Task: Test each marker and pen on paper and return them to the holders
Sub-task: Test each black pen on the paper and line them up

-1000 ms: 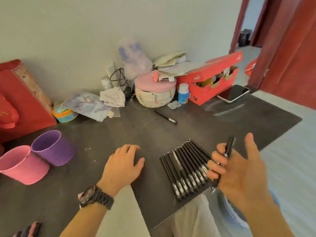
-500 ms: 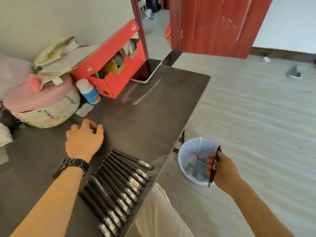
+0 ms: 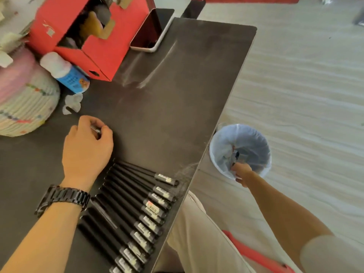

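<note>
Over lined bin (image 3: 254,134), right hand (image 3: 241,171) with pen (image 3: 237,155)

A row of pens (image 3: 134,209) lies along the near edge of the table (image 3: 177,95); behind it the left hand (image 3: 86,148) holds a loose pen (image 3: 96,130); beyond, left to right, stand a basket (image 3: 25,103), bottle (image 3: 67,75), shoe box (image 3: 102,46) and phone (image 3: 151,30); right of the table, the right hand (image 3: 241,171) holds a second pen (image 3: 236,155) over a waste bin (image 3: 254,138).

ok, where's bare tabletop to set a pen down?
Free: the tabletop stretch between phone, left hand, pen row and the right edge. Crowded: back left, with basket, bottle, red box.
</note>
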`<state>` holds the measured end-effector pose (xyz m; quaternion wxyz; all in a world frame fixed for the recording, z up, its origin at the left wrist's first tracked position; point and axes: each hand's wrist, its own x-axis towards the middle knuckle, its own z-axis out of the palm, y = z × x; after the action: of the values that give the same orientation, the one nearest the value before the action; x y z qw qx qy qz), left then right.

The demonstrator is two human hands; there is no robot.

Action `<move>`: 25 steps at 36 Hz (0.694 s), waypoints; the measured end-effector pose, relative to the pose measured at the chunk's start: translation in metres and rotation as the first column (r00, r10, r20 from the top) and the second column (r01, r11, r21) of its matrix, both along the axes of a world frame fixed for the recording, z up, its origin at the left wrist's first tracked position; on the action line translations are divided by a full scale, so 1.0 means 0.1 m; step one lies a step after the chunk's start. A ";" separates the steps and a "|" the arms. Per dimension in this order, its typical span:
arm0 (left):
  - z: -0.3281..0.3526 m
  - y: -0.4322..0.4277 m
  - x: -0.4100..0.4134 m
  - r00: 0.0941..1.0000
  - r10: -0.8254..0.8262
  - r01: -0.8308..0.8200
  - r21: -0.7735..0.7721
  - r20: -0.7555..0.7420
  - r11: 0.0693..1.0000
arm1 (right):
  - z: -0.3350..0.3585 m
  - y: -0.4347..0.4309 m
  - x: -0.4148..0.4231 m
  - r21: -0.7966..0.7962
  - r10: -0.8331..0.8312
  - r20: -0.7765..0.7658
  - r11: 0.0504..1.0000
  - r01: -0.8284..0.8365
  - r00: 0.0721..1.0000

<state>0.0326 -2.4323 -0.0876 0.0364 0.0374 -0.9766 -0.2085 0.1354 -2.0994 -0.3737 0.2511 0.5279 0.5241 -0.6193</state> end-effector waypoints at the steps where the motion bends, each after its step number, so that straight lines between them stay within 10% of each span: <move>1: -0.01 0.00 0.00 1.000 0.006 -0.006 -0.003 -0.007 1.000 | -0.02 -0.04 0.02 0.027 0.028 0.015 0.999 -0.029 0.999; 11: 0.19 -0.02 0.17 0.999 0.035 -0.033 -0.061 0.029 0.998 | 0.28 -0.15 0.18 0.202 0.249 -0.122 0.954 -0.222 0.961; 17: 0.30 -0.31 0.44 0.994 0.096 -0.091 -0.085 0.045 0.992 | 1.08 -0.16 0.18 0.422 0.242 -0.369 0.904 -0.070 0.897; 25: 0.36 -0.88 1.06 0.995 0.101 -0.098 0.192 -0.008 0.976 | 2.82 -0.84 0.50 0.322 0.214 -0.848 0.935 0.151 0.485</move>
<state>0.1390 -2.5200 -0.0519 0.0515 0.0879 -0.9486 -0.2998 0.1855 -2.1837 -0.0915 -0.1378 0.1660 0.6902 -0.6907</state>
